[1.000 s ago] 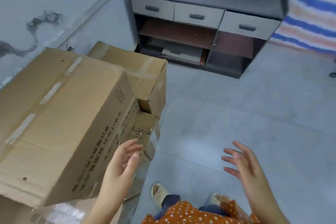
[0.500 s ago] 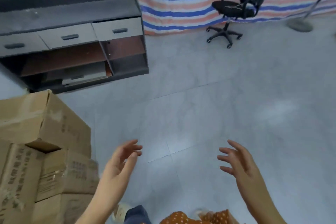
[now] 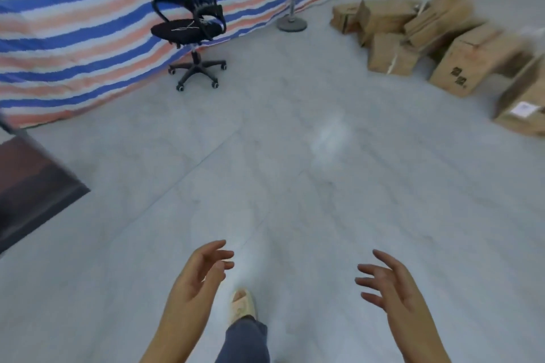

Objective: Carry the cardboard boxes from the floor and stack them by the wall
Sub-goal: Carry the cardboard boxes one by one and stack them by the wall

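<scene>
Left hand (image 3: 198, 280): empty, fingers spread and loosely curled.
Right hand (image 3: 392, 286): empty, fingers spread wide.
Cardboard boxes (image 3: 424, 38): heaped on the grey floor (image 3: 295, 171), far right.
Office chair (image 3: 191, 23): beside the striped tarp (image 3: 73, 23).

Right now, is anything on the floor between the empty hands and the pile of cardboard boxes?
Nothing visible. Bare floor runs from the left hand and right hand to the cardboard boxes at upper right. The office chair and pole stand sit off to the left.
</scene>
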